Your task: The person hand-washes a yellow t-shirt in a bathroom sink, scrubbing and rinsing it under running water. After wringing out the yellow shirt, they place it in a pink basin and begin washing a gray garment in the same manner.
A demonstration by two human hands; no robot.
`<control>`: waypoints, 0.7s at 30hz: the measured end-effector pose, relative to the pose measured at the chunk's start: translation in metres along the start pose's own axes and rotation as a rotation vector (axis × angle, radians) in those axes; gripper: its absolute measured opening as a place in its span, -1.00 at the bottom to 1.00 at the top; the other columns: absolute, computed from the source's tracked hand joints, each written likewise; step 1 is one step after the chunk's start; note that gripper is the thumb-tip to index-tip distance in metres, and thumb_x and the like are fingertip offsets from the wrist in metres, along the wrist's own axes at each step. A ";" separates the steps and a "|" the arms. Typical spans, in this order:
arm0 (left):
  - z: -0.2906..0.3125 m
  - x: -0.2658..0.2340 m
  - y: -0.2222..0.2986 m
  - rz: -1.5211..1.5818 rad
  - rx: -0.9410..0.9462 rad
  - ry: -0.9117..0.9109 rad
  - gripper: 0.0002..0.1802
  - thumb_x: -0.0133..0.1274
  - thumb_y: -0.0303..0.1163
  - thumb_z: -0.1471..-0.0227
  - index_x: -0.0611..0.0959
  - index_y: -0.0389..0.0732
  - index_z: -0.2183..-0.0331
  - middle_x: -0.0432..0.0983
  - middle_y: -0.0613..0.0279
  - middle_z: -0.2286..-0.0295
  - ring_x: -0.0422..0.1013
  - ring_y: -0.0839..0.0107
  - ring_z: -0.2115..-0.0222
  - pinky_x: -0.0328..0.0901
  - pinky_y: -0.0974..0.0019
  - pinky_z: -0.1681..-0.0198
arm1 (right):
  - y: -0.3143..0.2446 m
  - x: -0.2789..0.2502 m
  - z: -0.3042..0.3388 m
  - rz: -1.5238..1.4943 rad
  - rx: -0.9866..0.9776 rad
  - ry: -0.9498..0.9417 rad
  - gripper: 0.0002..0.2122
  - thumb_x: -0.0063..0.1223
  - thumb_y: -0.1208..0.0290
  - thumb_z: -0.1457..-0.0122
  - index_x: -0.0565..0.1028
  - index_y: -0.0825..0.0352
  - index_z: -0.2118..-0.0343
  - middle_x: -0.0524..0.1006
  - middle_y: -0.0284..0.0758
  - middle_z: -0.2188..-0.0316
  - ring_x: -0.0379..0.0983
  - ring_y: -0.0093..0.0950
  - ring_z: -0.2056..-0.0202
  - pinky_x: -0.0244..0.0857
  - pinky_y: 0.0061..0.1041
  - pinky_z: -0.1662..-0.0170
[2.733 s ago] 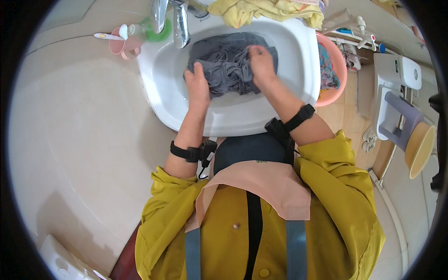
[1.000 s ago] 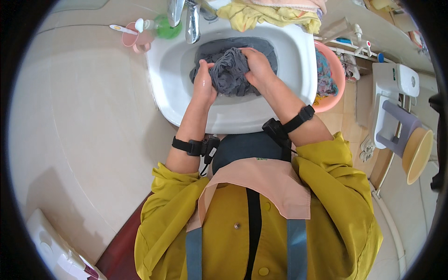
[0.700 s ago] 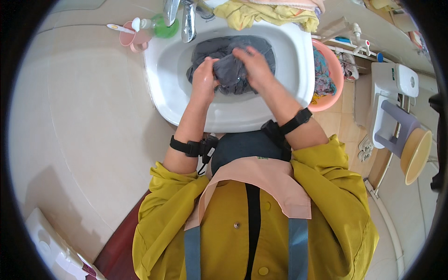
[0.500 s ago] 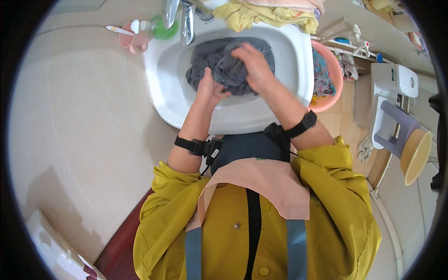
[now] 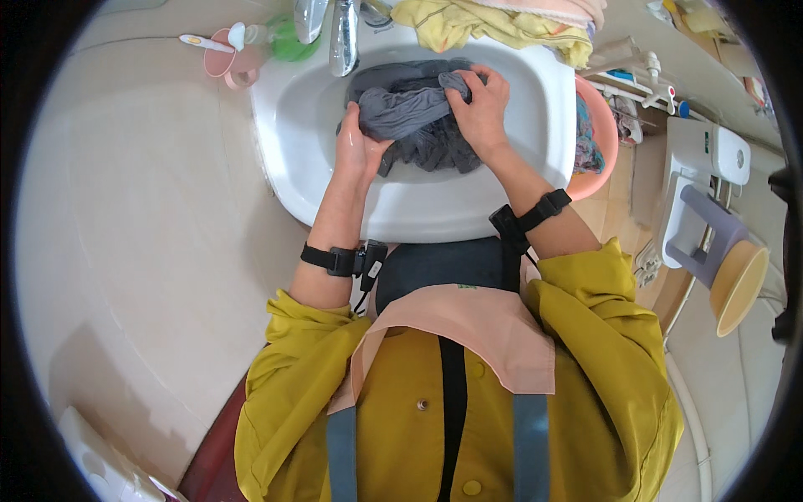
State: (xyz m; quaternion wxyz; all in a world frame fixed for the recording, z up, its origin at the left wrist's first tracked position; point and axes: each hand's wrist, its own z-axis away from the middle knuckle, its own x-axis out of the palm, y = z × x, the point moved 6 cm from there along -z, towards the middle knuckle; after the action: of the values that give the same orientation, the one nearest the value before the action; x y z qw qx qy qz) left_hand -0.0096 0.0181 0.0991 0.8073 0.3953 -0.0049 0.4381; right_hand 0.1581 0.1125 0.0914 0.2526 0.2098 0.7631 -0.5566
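Note:
A wet grey cloth garment (image 5: 405, 112) lies bunched in the white washbasin (image 5: 385, 219), part of it lifted in a roll between my hands. My left hand (image 5: 358, 149) grips the left end of that roll, thumb up along its side. At the other end my right hand (image 5: 483, 113) is closed round the fabric, fingers curled over it. Darker folds of the same cloth rest in the water below. What kind of garment it is, I cannot make out. The chrome tap (image 5: 344, 42) stands just behind the cloth.
Yellow cloth (image 5: 493, 27) is heaped on the basin's back right edge. Left of the tap stand a green bottle (image 5: 293, 40) and a pink cup (image 5: 220, 60) with a toothbrush. A pink tub (image 5: 604, 138) of clothes sits at right, near a yellow basin (image 5: 739, 289) on a purple stool.
Both hands have closed on the grey cloth and raised part of it into a roll. Before, the right hand was over the pile with looser fingers and the left lay lower.

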 end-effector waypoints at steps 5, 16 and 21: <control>-0.049 -0.046 -0.036 -1.433 0.548 -0.069 -0.29 -0.14 -0.10 -0.04 0.09 -0.32 -0.10 0.02 -0.16 -0.06 0.07 -0.02 -0.05 0.02 0.14 -0.10 | 0.004 0.039 0.016 0.158 -0.038 -0.274 -0.68 0.09 0.48 0.16 0.50 0.19 0.24 0.32 -0.23 0.12 0.24 -0.21 0.14 0.14 -0.28 0.07; -0.057 -0.043 -0.027 -0.988 -0.003 0.126 -0.48 -0.21 -0.06 -0.07 0.41 -0.31 0.12 0.34 -0.09 0.15 0.31 0.08 0.13 0.22 0.10 0.06 | 0.056 0.094 0.012 -0.088 0.411 -0.408 -0.68 -0.06 0.28 -0.02 0.41 0.35 0.20 0.49 -0.12 0.34 0.43 -0.22 0.28 0.28 -0.38 0.18; -0.059 -0.046 -0.067 0.112 -0.476 -0.027 -0.21 -0.41 0.28 -0.02 0.40 -0.34 0.20 0.40 -0.06 0.28 0.39 0.13 0.27 0.31 0.08 0.17 | -0.062 0.080 0.040 -0.759 0.423 -0.612 -0.85 -0.11 0.43 0.01 0.37 0.38 0.38 0.43 -0.34 0.48 0.31 -0.57 0.46 0.25 -0.56 0.36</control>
State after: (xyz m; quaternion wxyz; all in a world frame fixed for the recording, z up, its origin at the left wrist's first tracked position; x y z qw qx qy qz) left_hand -0.0101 0.0028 -0.0002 0.8520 0.1986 -0.1407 0.4634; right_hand 0.0638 0.0595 0.0775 0.1966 -0.2070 0.5479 -0.7863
